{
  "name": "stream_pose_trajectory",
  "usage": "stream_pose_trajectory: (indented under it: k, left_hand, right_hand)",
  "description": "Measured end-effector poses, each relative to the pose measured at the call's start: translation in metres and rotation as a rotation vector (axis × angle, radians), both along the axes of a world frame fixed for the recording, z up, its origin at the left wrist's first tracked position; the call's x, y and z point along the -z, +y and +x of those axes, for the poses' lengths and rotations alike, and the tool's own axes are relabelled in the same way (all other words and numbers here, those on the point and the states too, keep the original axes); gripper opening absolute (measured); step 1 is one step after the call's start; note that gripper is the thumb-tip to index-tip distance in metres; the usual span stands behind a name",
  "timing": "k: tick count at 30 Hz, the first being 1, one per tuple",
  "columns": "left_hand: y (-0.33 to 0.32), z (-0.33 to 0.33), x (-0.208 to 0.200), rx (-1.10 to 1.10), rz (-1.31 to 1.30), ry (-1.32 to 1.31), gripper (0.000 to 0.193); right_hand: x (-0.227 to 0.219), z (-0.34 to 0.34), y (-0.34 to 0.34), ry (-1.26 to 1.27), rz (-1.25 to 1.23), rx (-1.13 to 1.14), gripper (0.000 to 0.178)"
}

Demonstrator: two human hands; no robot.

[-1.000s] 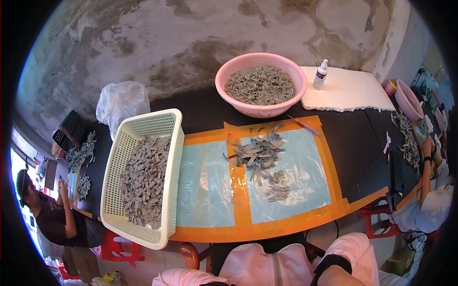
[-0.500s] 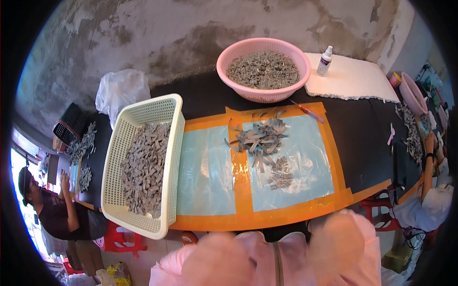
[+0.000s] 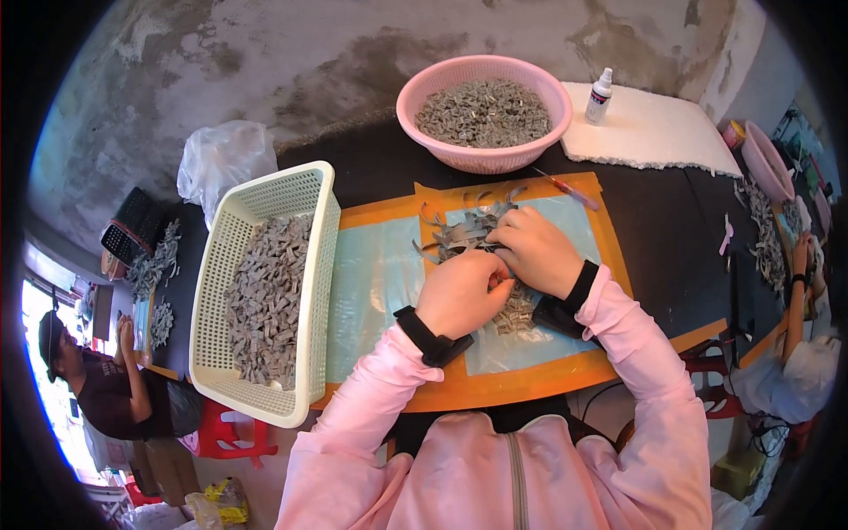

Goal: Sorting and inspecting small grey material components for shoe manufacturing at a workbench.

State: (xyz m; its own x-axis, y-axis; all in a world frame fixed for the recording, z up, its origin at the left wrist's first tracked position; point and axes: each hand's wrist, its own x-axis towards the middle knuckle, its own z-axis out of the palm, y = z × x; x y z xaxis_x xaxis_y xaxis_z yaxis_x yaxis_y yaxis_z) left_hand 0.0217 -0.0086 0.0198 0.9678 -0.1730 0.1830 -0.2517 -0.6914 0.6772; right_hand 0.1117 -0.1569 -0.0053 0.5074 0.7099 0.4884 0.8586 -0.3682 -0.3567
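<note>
Over the blue sheet [image 3: 375,291], both my hands have come together at a pile of curled grey strips [image 3: 464,235]. My left hand [image 3: 464,296] is closed, thumb against the bent fingers; whatever sits in the pinch is hidden. Beside it, my right hand [image 3: 537,252] has its fingers curled down at the pile's near side, their tips covered by the hands, so what they grip is unclear. Short grey pieces [image 3: 515,318] lie just below the hands, partly covered by them.
To the left stands a cream basket [image 3: 320,265] of grey pieces, with a clear plastic bag [image 3: 225,159] behind. A pink basin [image 3: 565,124] of pieces, a red-handled pointed tool [image 3: 574,193] and a white bottle [image 3: 598,97] on a foam board [image 3: 649,132] lie beyond. People sit at both sides.
Both hands rose from near my body, where they were blurred, and moved forward onto the strip pile, closing there. The baskets and tool stay in place on the table.
</note>
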Motion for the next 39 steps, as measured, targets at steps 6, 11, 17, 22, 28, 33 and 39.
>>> stream_pose_trajectory:
  k: [6,11,17,22,28,33,39]
  left_hand:
    - [0.003,0.000,0.011,0.041,-0.047,0.028,0.017]
    - [0.006,0.003,0.017,0.073,0.004,0.047,0.018]
    - [0.007,0.006,0.022,0.098,0.037,-0.009,0.012]
    - [0.009,0.009,0.026,0.043,-0.001,-0.015,0.010]
    - [0.012,0.008,0.025,-0.052,-0.074,-0.021,0.011]
    - [0.015,0.009,0.030,-0.120,-0.310,0.087,0.014]
    - [0.014,0.014,0.034,-0.215,-0.612,0.144,0.022]
  right_hand:
    - [0.005,0.006,0.000,0.054,0.059,-0.017,0.009]
    - [-0.001,0.003,-0.002,0.294,0.173,0.086,0.008]
    - [0.004,0.000,-0.001,0.595,0.311,0.170,0.012]
    - [0.011,0.001,-0.001,0.758,0.433,0.111,0.013]
    - [0.006,0.002,-0.011,1.148,0.494,-0.012,0.018]
    - [-0.001,-0.001,-0.011,1.257,0.512,-0.068,0.020]
    - [0.000,0.001,-0.011,1.354,0.539,-0.077,0.019]
